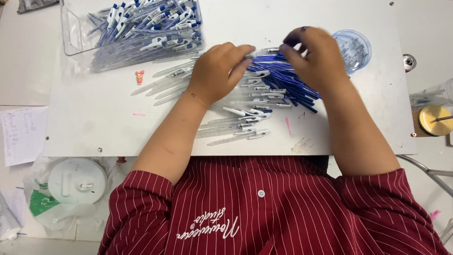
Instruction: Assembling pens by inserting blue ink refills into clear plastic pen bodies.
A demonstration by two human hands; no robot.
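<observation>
Pinching one pen (264,51) between both sets of fingers above the pen pile (264,89) mid-bench (94,127), the left hand (218,71) and right hand (315,57) are gripping its light, stiff, smooth barrel, likely slippery, best taken mid-barrel.

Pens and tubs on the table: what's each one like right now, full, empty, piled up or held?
Clear bin: open, heaped with finished pens.
Blue refills: loose pile under both hands.
Clear barrels: lying flat, spread out.
Round tub: open, small metal bits inside.
Left hand: pinching a pen part.
Right hand: blurred, fingers on the same part.
</observation>
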